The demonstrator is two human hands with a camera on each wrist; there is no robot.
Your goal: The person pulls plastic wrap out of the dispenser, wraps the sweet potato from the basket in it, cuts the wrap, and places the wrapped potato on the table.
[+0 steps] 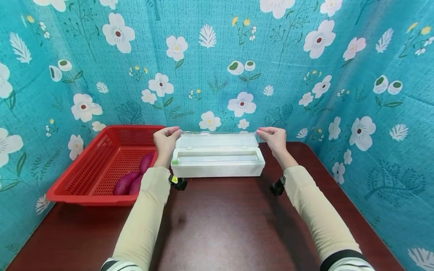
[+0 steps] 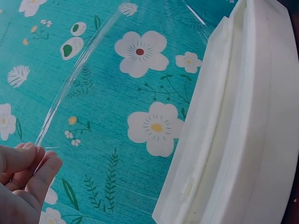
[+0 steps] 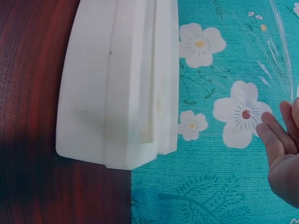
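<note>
A sheet of clear plastic wrap point(image 2: 70, 77) stretches between my two hands, its edge gathered into a thin band. My left hand point(image 1: 167, 143) pinches one corner between thumb and fingers; my right hand point(image 1: 274, 141) pinches the other. Below and between them stands a long white cling film dispenser box point(image 1: 217, 170) with its lid point(image 1: 217, 140) raised at the back. A green piece point(image 1: 174, 162) shows at the left end of its front edge. In the right wrist view the wrap point(image 3: 282, 51) runs up from the fingertips.
To the left stands a red plastic basket point(image 1: 91, 199) with several purple sweet potatoes point(image 1: 125, 183) inside, close beside my left forearm. The dark brown table point(image 1: 223, 222) extends in front of the box. A teal flowered curtain point(image 1: 217, 56) hangs right behind and at both sides.
</note>
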